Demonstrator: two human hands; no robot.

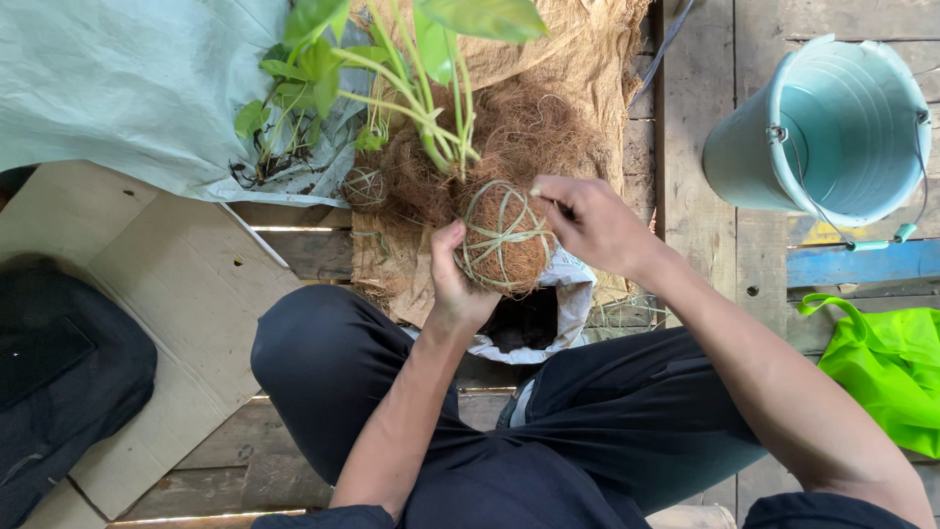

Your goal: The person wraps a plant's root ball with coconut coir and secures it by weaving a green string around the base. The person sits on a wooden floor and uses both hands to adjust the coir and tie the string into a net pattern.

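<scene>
A ball of brown coconut fibre (504, 245), wrapped with pale green twine, carries a leafy green plant (411, 59) growing out of its top. My left hand (455, 279) cups the ball from the left and below. My right hand (587, 223) is at the ball's upper right, its fingers pinched on the twine. Under the ball sits an open white bag (558, 318) with dark soil inside. I sit cross-legged in dark trousers (548, 441) right behind it.
A smaller twine-wrapped fibre ball (364, 188) lies to the left beside loose fibre on burlap (587, 59). A pale sheet (127, 88) holds more plants. A light blue bucket (842, 127), a neon green bag (886, 367), cardboard (176, 294) and a dark bag (59, 382) surround me on wooden planks.
</scene>
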